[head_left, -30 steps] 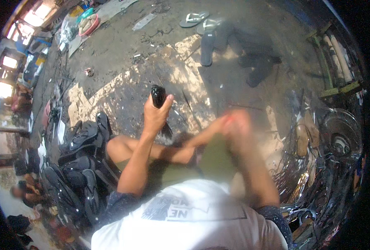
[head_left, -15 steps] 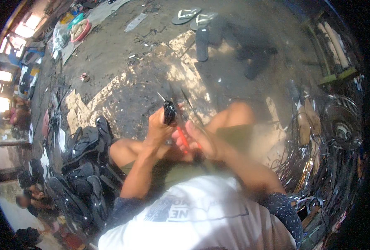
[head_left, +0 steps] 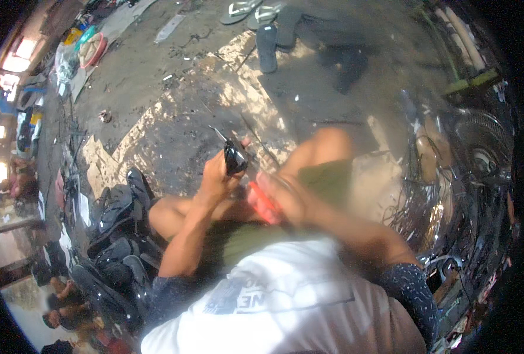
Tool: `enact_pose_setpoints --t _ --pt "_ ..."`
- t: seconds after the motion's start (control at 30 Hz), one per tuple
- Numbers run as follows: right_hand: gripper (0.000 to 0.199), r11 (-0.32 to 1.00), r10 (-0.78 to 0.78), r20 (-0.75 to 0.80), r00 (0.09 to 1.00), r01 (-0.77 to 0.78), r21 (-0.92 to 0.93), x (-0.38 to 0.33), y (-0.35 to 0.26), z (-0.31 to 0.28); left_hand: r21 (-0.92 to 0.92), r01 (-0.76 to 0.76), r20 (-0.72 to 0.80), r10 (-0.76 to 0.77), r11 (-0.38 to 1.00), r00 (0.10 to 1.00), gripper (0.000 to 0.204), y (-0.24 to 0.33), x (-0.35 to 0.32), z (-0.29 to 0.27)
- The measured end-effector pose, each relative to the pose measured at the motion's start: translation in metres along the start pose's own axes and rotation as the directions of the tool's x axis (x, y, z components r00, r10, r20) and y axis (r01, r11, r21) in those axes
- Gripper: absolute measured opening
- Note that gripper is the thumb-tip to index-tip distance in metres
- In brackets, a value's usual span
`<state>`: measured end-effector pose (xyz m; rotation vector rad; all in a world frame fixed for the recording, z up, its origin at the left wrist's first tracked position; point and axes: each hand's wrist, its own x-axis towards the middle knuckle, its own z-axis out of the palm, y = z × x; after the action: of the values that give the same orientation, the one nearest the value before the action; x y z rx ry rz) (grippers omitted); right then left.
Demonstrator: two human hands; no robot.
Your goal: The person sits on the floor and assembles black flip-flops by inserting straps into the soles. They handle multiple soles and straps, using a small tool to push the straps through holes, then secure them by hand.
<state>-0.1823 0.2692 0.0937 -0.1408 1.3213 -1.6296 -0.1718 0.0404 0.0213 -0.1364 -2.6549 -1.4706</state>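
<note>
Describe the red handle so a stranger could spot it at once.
Start at the white shirt along the bottom edge, then follow the right forearm up and inward to the right grip. The red handle lies in that grip; its bright red sets it apart from the glossy black thing in the left grip.

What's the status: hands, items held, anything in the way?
Left hand gripping glossy black oblong object, material unclear. Right hand gripping red-handled tool, blurred. Heaped black slippers beside left knee, apart from both hands.
</note>
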Motion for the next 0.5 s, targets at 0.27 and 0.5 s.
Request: enact_pose_setpoints --t 0.27,0.5 --pt "0.081 0.984 -0.042 0.013 0.999 0.039 0.172 0.0 0.042 -0.001 0.084 -0.083 0.323 0.051 0.993 0.945 0.068 -0.016 -0.013 -0.008" --pt "0.063 0.955 -0.066 -0.484 0.872 0.196 0.222 -0.027 0.054 -0.054 0.284 0.273 -0.1 -0.255 0.919 0.962 0.035 -0.093 0.048 -0.009"
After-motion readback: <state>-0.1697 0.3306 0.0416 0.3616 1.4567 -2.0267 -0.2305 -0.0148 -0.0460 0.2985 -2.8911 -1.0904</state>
